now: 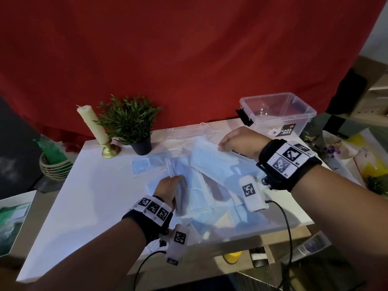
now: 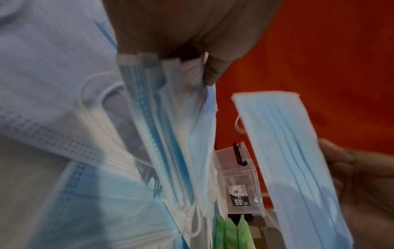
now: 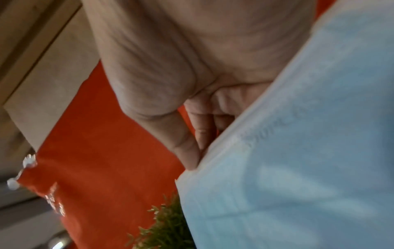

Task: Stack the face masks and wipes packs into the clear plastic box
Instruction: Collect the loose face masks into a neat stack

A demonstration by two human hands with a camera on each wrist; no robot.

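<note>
Your left hand [image 1: 168, 191] grips a bundle of masks [image 1: 180, 181]; your right hand [image 1: 235, 141] pinches a single mask [image 1: 212, 162] over the bench [image 1: 84, 196]. The box [image 1: 279, 114] sits empty at the far right corner. Loosely aligned edges and dangling ear loops could snag, spilling the bundle.

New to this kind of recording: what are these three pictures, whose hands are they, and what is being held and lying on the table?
No machine: a person wears one camera on the head and one on each wrist. The head view looks down at a white table strewn with blue face masks. The left hand grips a bunch of masks; its wrist view shows them edge-on. The right hand pinches a single mask, seen close in the right wrist view. The clear plastic box stands open at the far right corner.
</note>
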